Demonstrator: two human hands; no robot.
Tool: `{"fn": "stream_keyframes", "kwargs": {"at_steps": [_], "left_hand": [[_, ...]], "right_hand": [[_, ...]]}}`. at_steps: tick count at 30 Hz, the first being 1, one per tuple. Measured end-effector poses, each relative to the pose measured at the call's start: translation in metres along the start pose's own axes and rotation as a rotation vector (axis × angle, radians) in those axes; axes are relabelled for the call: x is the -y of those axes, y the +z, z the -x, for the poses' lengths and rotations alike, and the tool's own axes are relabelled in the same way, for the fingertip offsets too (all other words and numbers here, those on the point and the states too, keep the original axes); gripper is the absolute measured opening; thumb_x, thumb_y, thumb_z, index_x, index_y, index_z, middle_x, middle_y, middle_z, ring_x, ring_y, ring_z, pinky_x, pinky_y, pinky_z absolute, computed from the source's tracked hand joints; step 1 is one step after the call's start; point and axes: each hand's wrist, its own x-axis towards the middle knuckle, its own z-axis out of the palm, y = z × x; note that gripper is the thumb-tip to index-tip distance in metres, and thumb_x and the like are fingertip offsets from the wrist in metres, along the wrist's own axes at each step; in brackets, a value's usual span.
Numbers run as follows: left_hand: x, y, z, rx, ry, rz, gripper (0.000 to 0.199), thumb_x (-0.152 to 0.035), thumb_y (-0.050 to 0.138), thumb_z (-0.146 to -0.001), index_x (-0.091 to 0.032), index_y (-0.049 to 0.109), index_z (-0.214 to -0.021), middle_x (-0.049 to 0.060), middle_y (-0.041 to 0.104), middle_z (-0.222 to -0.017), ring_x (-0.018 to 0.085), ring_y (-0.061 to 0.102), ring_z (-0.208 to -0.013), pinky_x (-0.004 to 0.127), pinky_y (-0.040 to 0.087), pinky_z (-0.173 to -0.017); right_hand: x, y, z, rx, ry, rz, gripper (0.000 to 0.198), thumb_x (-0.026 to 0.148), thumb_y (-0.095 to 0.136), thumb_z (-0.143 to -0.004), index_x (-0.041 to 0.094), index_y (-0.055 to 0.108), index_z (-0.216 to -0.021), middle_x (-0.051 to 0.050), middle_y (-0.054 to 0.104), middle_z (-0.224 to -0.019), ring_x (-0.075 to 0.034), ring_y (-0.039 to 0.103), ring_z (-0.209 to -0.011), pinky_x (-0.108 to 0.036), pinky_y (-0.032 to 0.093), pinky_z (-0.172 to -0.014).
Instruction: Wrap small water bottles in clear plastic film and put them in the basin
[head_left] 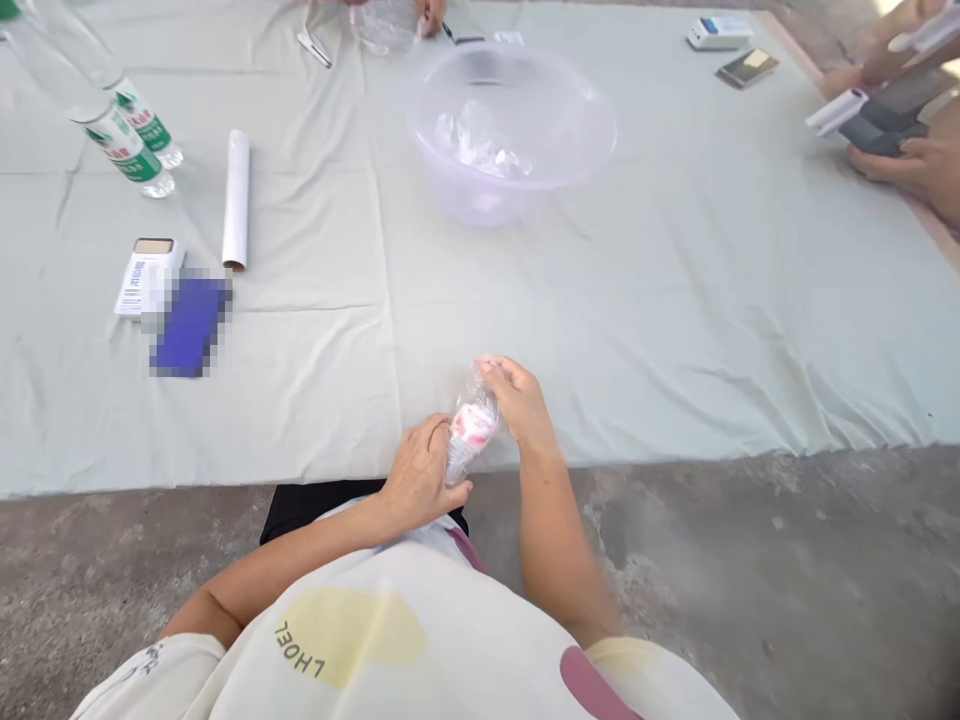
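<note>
Right at the hub of our clock, by the table's near edge, it's the labelled clear plastic item (pixel 474 425), a pink-and-white label on its crinkled side! The left hand (pixel 420 468) has it from eight o'clock, fingers closed along the lower part, thumb out near the bottom. The right hand (pixel 521 402) comes in from two, fingertips pinching the upper end. Both hands are gripping it, though whether it touches the pale cloth (pixel 645 300) I can't tell.

Straight up at twelve sits the translucent lilac bowl (pixel 577 150), crumpled clear plastic (pixel 484 145) inside, and beyond its rim, a co-worker's hand (pixel 431 15). Swing to eleven: a metal tool (pixel 315 48) lies far off. Between ten and eleven, a white roll (pixel 236 200); at ten, two green-labelled bottles (pixel 131 145) stand far out, and nearer in, a white box (pixel 139 278) lies beside a pixelated blue object (pixel 191 325). Over at one, another white box (pixel 720 33) and a small dark case (pixel 748 68); at two, another person's hands (pixel 919 170) hold a dark object (pixel 874 130), its details blurred!
</note>
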Motion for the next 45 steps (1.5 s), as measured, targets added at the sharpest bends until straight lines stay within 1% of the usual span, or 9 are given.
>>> {"fn": "stream_keyframes", "kwargs": {"at_steps": [5, 10, 14, 18, 24, 28, 33, 39, 45], "left_hand": [[0.012, -0.027, 0.006, -0.046, -0.036, 0.178, 0.068, -0.009, 0.064, -0.073, -0.024, 0.048, -0.137, 0.017, 0.041, -0.151, 0.028, 0.062, -0.118, 0.042, 0.058, -0.088], [0.024, -0.060, -0.001, -0.126, -0.130, 0.559, 0.053, -0.026, 0.081, -0.072, -0.026, 0.062, -0.121, 0.011, 0.052, -0.140, 0.028, 0.057, -0.123, 0.042, 0.051, -0.100], [0.031, -0.072, -0.022, -0.332, -0.447, 1.096, 0.047, -0.047, 0.078, -0.076, -0.025, 0.060, -0.113, 0.007, 0.061, -0.122, 0.022, 0.061, -0.109, 0.033, 0.054, -0.084], [0.042, -0.076, -0.053, -0.368, -0.768, 1.598, 0.034, -0.052, 0.069, -0.081, -0.020, 0.063, -0.092, 0.002, 0.064, -0.091, 0.016, 0.062, -0.073, 0.029, 0.050, -0.063], [0.069, -0.099, -0.085, -0.030, -0.491, 1.862, 0.028, -0.033, 0.078, -0.073, -0.017, 0.070, -0.095, 0.006, 0.071, -0.098, 0.020, 0.067, -0.083, 0.031, 0.052, -0.072], [0.092, -0.106, -0.097, 0.259, -0.396, 1.796, 0.030, -0.028, 0.079, -0.067, -0.011, 0.073, -0.091, 0.007, 0.071, -0.083, 0.017, 0.065, -0.069, 0.028, 0.049, -0.064], [0.110, -0.100, -0.102, 0.009, -0.360, 1.801, 0.025, -0.031, 0.082, -0.068, -0.014, 0.070, -0.083, 0.002, 0.066, -0.076, 0.014, 0.062, -0.066, 0.024, 0.047, -0.059], [0.110, -0.099, -0.103, -0.170, -0.312, 2.005, 0.047, -0.053, 0.071, -0.084, -0.017, 0.067, -0.114, 0.009, 0.070, -0.109, 0.023, 0.068, -0.093, 0.035, 0.054, -0.078], [0.111, -0.098, -0.100, -0.018, -0.376, 1.897, 0.054, -0.054, 0.071, -0.085, -0.021, 0.061, -0.126, 0.014, 0.070, -0.117, 0.028, 0.066, -0.109, 0.042, 0.052, -0.087]], "right_hand": [[-0.006, 0.004, 0.004, 0.047, 0.073, -0.471, 0.025, 0.044, 0.074, -0.072, 0.029, 0.067, -0.091, -0.002, 0.073, -0.091, -0.022, 0.071, -0.079, -0.039, 0.059, -0.068], [0.006, 0.022, 0.001, -0.012, -0.004, -0.625, 0.025, 0.029, 0.067, -0.075, 0.036, 0.064, -0.099, 0.005, 0.058, -0.072, -0.018, 0.065, -0.067, -0.047, 0.061, -0.078], [0.045, 0.036, 0.005, -0.150, -0.118, -0.667, 0.030, 0.024, 0.062, -0.075, 0.039, 0.062, -0.102, 0.006, 0.044, -0.065, -0.016, 0.056, -0.058, -0.047, 0.060, -0.080], [0.089, 0.051, 0.020, -0.066, -0.392, -0.548, 0.038, 0.027, 0.060, -0.080, 0.044, 0.061, -0.114, 0.007, 0.041, -0.056, -0.017, 0.050, -0.049, -0.046, 0.058, -0.070], [0.127, 0.074, 0.026, 0.199, -0.960, -0.324, 0.036, 0.043, 0.068, -0.088, 0.045, 0.062, -0.123, 0.008, 0.047, -0.052, -0.016, 0.049, -0.040, -0.040, 0.054, -0.052], [0.134, 0.085, 0.011, 0.246, -1.040, -0.323, 0.032, 0.020, 0.055, -0.096, 0.032, 0.066, -0.123, 0.007, 0.049, -0.054, -0.011, 0.051, -0.043, -0.030, 0.052, -0.049], [0.132, 0.102, -0.011, 0.233, -1.017, -0.238, 0.044, 0.015, 0.043, -0.100, 0.036, 0.061, -0.134, 0.005, 0.062, -0.059, -0.014, 0.063, -0.054, -0.034, 0.058, -0.058], [0.160, 0.118, -0.068, 0.204, -0.735, -0.365, 0.013, 0.040, 0.058, -0.096, 0.030, 0.066, -0.098, 0.011, 0.040, -0.045, -0.011, 0.049, -0.038, -0.031, 0.054, -0.054], [0.218, 0.157, -0.194, -0.066, -0.778, -0.225, 0.044, 0.074, 0.046, -0.090, 0.033, 0.056, -0.098, 0.006, 0.046, -0.055, -0.015, 0.048, -0.052, -0.037, 0.050, -0.067]]}}
